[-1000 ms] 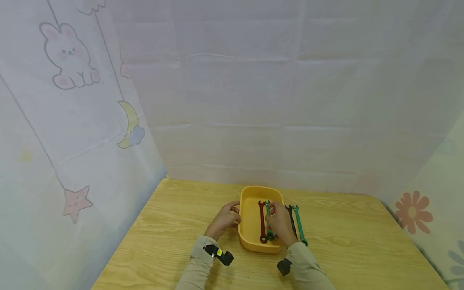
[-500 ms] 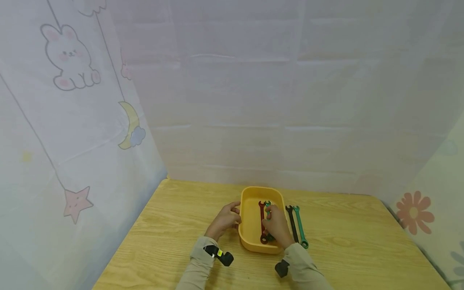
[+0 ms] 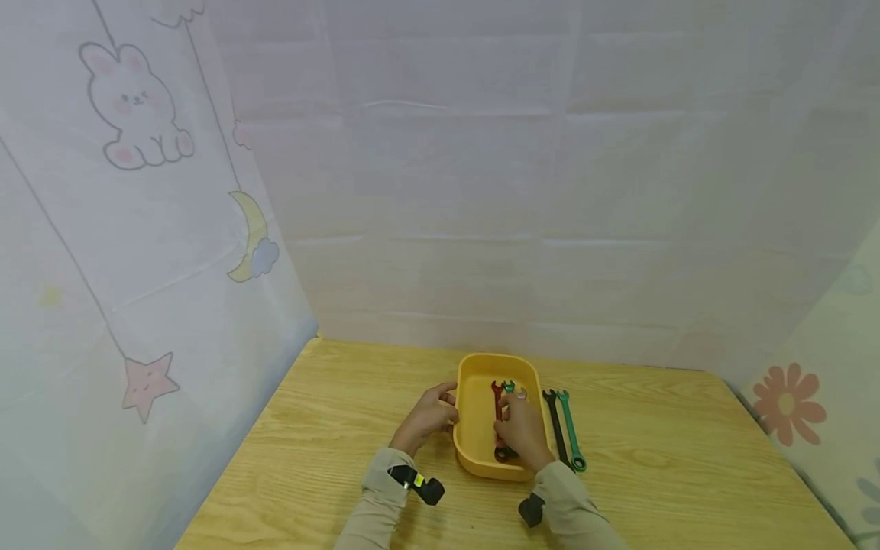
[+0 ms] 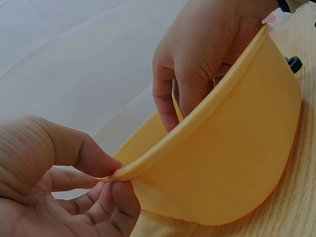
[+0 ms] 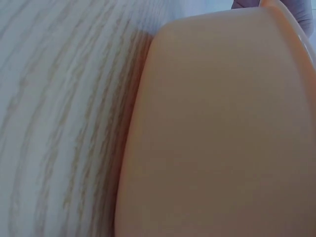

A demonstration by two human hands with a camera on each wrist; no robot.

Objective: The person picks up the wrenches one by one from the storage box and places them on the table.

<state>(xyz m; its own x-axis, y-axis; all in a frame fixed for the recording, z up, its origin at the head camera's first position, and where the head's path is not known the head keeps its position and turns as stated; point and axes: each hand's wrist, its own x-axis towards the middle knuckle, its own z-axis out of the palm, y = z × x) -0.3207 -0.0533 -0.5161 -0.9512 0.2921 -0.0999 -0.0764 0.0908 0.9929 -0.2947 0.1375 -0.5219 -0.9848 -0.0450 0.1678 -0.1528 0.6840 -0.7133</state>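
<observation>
Left grip (image 3: 428,416) pinching yellow bin (image 3: 474,405), right grip (image 3: 525,429) inside, 2 wrenches (image 3: 556,425) alongside

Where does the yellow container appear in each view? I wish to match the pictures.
Head: the yellow container is low, slightly right of centre.
Left wrist: centre to right, its outer wall showing.
Right wrist: it fills the centre and right, very close.
Shared landmark: the wooden table beneath it.
</observation>
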